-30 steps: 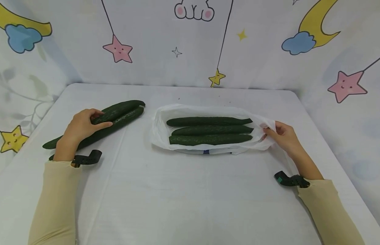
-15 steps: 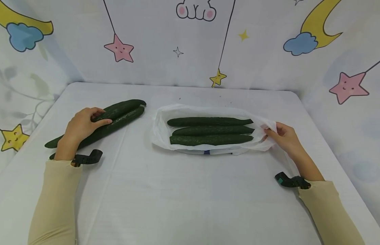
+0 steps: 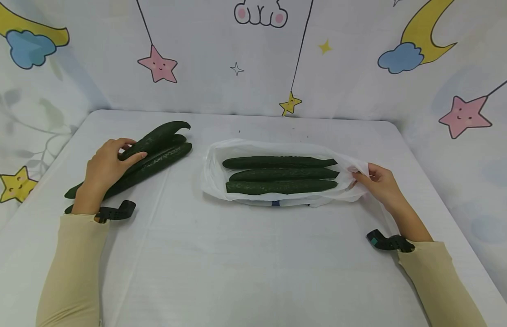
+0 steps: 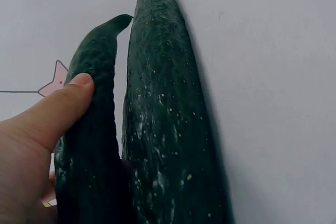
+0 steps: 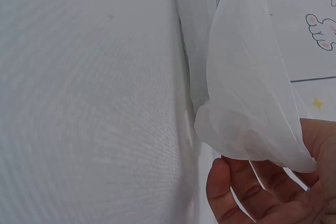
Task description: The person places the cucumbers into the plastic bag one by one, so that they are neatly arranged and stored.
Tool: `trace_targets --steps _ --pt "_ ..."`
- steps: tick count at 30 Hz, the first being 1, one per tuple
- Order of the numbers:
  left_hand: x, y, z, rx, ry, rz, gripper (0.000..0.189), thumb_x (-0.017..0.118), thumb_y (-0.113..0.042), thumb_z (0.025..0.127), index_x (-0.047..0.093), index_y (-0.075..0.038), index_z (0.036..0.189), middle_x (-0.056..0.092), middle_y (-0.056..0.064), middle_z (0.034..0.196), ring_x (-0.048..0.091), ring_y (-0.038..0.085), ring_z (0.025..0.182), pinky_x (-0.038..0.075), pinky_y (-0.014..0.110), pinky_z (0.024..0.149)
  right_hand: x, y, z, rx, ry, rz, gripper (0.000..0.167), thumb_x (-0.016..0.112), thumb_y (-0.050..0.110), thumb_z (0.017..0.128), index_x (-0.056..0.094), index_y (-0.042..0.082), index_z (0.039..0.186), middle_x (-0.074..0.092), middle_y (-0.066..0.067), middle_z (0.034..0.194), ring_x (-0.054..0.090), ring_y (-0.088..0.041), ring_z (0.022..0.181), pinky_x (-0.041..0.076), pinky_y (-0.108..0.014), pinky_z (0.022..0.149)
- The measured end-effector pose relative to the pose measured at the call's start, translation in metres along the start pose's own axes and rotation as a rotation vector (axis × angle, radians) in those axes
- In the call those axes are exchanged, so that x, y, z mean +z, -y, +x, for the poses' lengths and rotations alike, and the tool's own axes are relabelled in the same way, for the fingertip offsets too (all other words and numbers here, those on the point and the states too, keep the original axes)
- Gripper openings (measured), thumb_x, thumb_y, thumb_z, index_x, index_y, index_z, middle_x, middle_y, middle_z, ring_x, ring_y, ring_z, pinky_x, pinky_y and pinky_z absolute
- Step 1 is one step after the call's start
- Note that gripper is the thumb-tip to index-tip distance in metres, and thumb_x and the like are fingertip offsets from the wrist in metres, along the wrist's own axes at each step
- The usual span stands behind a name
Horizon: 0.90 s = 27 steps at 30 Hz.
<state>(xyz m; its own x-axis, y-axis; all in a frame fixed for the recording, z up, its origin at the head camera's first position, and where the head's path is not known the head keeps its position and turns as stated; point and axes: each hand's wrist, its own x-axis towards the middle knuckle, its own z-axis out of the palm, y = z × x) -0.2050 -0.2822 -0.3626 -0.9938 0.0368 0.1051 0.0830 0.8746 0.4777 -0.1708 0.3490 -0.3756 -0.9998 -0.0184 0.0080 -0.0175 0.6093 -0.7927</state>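
Only the head view shows bagged cucumbers (image 3: 283,175); left hand (image 3: 106,165) grips a cucumber (image 3: 160,136) slanting upper right; right hand (image 3: 381,181) pinches the bag (image 3: 214,175).

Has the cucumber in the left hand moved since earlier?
Yes: in the head view, the cucumber rose at its far tip, toward the table's back edge.

A plain beige left sleeve (image 3: 69,268) and matching right sleeve (image 3: 439,279) leave the left hand (image 3: 104,167) and right hand (image 3: 379,182) bare. The left wrist camera (image 3: 116,212) and right wrist camera (image 3: 387,242) are black and bent, the latter with a teal patch (image 3: 374,241).
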Motion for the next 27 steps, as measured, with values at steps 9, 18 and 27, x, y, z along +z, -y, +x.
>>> trace_targets --steps 9,18,27 --pt "0.003 -0.004 0.002 0.031 0.024 -0.020 0.060 0.058 -0.049 0.096 0.050 -0.006 0.137 0.047 0.030 0.133 0.047 0.045 0.116 0.040 0.065 0.080 -0.002 0.002 -0.004 -0.002 -0.012 -0.008 0.042 0.062 0.026 0.097 0.056 -0.007 0.122 0.054 0.030 0.097 0.051 0.004 0.091 0.042 -0.008 0.073" --pt "0.007 -0.008 0.004 0.023 0.058 -0.009 0.063 0.057 -0.054 0.095 0.053 -0.007 0.137 0.048 0.029 0.136 0.048 0.045 0.117 0.043 0.062 0.074 -0.004 0.001 -0.004 -0.015 -0.011 -0.007 0.043 0.061 0.025 0.098 0.056 -0.009 0.123 0.054 0.030 0.098 0.051 0.004 0.092 0.044 -0.007 0.074" --pt "0.007 -0.012 0.002 0.042 -0.002 0.017 0.060 0.059 -0.052 0.094 0.057 -0.007 0.133 0.051 0.027 0.130 0.051 0.043 0.112 0.044 0.060 0.071 0.000 -0.002 0.001 -0.009 -0.004 0.000 0.043 0.061 0.023 0.098 0.055 -0.009 0.126 0.053 0.029 0.099 0.050 0.003 0.093 0.044 -0.006 0.075"
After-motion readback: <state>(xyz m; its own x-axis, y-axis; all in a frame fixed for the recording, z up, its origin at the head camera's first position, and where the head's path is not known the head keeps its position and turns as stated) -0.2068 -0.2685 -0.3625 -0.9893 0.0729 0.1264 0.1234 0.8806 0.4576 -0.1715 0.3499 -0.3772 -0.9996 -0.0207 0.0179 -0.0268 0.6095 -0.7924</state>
